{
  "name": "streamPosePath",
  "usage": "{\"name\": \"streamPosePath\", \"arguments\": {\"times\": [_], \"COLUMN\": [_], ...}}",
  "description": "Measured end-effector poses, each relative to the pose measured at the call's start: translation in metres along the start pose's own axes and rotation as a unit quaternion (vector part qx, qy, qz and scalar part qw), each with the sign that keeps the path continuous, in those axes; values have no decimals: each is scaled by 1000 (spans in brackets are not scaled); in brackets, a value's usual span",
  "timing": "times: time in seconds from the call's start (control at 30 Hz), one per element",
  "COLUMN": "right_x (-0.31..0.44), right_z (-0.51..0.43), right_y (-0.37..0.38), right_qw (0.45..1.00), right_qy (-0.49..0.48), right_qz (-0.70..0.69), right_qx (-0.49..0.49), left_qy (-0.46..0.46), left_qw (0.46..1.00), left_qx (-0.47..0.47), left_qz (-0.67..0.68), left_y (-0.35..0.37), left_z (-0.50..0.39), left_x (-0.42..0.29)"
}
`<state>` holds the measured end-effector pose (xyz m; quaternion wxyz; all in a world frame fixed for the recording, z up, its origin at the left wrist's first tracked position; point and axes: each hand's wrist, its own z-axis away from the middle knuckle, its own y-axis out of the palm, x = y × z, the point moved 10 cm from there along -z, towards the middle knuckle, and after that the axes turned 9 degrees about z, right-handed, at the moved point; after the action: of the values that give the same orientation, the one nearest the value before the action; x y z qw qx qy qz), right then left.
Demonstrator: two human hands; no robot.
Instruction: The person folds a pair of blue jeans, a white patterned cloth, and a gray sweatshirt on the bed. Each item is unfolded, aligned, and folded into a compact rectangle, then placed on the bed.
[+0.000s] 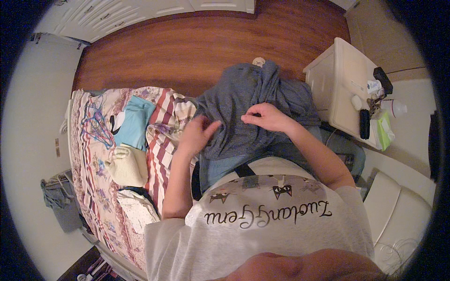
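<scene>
A dark grey cloth garment [242, 95] lies spread over my lap, its far end hanging towards the floor. My left hand [200, 135] is at the garment's left part, slightly blurred, with thumb and fingers apart. Over the garment's middle is my right hand [265, 117], its fingers curled and thumb near the index finger; whether it pinches any cloth cannot be told. On the bed to the left lie a light blue folded garment [135, 119], a cream folded cloth [128, 167], a white patterned folded cloth [139, 210] and several clothes hangers [96, 124].
A floral and striped bedspread [102, 210] covers the bed. At the right a white bedside cabinet [346, 87] holds a black case [364, 123], a white bottle [393, 107] and a green packet [385, 131]. Wooden flooring [197, 45] and white drawers [116, 14] lie beyond.
</scene>
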<state>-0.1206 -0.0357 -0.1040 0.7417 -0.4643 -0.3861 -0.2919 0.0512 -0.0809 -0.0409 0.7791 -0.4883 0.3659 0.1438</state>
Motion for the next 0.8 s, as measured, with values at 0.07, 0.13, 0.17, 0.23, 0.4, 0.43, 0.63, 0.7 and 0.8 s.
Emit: {"name": "streamPosePath", "arguments": {"times": [0.07, 0.13, 0.17, 0.23, 0.4, 0.43, 0.63, 0.7, 0.8], "right_x": [1, 1, 1, 0, -5, -1, 0, 2, 2], "right_z": [1, 2, 2, 1, 0, 0, 2, 3, 7], "right_y": [-2, -6, -8, -11, -11, -12, -6, -7, -23], "right_qw": [999, 994, 994, 993, 992, 992, 989, 990, 972], "right_qy": [-7, -1, 2, 17, 62, 46, 45, 40, 48], "right_qz": [-35, -108, -111, -114, -110, -118, -138, -135, -225], "right_qx": [-8, -16, -21, -24, 10, 7, 13, 12, -45], "left_qy": [49, 68, 56, 86, 152, 163, 16, 33, 157], "left_qw": [995, 992, 983, 925, 968, 975, 998, 995, 963], "left_qx": [66, 47, 46, 112, 32, -41, -57, -64, -109], "left_qz": [-51, 100, 168, 353, 198, 145, 7, 70, 191], "left_y": [25, 32, 37, 57, 46, 29, 17, 18, 11], "left_z": [1, 0, -2, 3, -2, -9, -38, -37, -16], "left_x": [-2, -13, -19, -51, -71, -61, 27, 14, -49]}}
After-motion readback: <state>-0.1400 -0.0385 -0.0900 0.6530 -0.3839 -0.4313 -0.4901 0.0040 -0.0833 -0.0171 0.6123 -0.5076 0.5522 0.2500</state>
